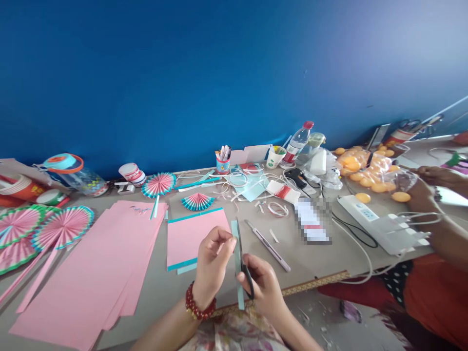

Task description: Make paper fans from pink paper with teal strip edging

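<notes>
My left hand, with a red bead bracelet at the wrist, pinches a narrow light-blue paper strip near its upper part. The strip runs nearly upright in front of me, over the table's front edge. Black-handled scissors are gripped in my right hand, their blades pointing away from me along the strip. Whether the blades are cutting into the paper I cannot tell. Just beyond my left hand lies a pink sheet with blue bands on two edges. A small folded paper fan sits behind it.
Pink sheets and finished paper fans cover the left. A utility knife lies right of my hands, near a blurred phone. A power strip and another person's arm are at the right. A bottle stands behind.
</notes>
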### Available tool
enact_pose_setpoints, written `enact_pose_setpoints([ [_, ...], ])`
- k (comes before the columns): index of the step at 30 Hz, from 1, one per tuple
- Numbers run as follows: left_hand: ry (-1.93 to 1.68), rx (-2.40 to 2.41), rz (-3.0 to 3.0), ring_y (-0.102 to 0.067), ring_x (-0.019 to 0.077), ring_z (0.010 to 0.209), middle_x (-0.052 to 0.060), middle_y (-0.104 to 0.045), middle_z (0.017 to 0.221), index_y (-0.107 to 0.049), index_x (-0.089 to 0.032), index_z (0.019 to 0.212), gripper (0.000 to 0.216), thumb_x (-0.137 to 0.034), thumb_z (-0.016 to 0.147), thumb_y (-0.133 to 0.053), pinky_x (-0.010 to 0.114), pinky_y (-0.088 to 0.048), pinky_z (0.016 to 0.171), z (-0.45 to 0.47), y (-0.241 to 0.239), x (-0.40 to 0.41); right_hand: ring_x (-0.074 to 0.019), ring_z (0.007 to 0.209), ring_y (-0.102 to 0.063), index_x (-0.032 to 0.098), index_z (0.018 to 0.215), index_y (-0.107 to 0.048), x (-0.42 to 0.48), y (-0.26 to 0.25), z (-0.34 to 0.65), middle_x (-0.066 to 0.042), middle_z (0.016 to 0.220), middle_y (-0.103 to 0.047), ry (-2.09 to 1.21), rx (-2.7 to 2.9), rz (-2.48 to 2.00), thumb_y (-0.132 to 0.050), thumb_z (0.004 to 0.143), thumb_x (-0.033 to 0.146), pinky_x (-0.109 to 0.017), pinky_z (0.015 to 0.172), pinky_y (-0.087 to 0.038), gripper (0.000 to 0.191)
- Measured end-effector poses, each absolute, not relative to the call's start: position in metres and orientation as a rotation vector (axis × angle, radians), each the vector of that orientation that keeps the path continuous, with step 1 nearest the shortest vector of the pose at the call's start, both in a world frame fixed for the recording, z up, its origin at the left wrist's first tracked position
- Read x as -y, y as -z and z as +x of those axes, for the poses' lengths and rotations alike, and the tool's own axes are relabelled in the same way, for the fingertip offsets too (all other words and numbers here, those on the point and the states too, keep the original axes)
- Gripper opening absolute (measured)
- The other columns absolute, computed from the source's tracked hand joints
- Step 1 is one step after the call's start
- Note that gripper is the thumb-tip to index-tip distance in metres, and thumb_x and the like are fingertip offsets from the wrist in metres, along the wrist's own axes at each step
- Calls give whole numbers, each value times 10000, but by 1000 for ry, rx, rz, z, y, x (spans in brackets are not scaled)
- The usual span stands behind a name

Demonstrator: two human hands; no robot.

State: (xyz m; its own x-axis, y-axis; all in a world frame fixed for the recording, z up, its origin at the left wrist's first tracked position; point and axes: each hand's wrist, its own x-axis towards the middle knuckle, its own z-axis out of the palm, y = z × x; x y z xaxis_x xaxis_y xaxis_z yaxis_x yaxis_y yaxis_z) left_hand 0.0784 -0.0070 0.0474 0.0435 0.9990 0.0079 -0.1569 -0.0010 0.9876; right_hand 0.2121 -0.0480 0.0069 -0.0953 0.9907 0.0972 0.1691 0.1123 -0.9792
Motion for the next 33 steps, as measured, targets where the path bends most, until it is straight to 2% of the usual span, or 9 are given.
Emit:
enact_pose_setpoints([
  [19,-1213,-1052,1202,-414,118,668,-36,-463,694,-532,-190,767,164,-278,899,-573,227,-348,633,87,-46,-1,-109,565,-287,222,623,-342,48,-1,216,52,601,-307,-997,1431,-1324,-567,859,488,-236,509,-231,420],
  [26,-1164,-1048,1185,-379,110,636,-50,-431,663,-525,-191,758,194,-313,898,-581,224,-332,616,95,-41,-6,-100,526,-287,227,613,-336,45,3,222,59,573,-302,-973,1369,-1419,-543,865,541,-226,474,-237,453],
  [30,-1137,-1047,1135,-412,109,653,-45,-454,657,-524,-190,738,221,-332,893,-593,219,-343,639,93,-39,-6,-104,460,-347,228,614,-385,28,4,257,61,509,-360,-903,1417,-1640,-541,847,588,-231,460,-258,457],
  [33,-1116,-1039,1079,-429,110,655,-37,-478,668,-526,-192,744,210,-328,892,-586,218,-350,639,88,-36,-5,-141,536,-458,219,620,-453,12,2,298,12,570,-510,-533,1591,-1873,-546,841,596,-246,503,-274,446],
])
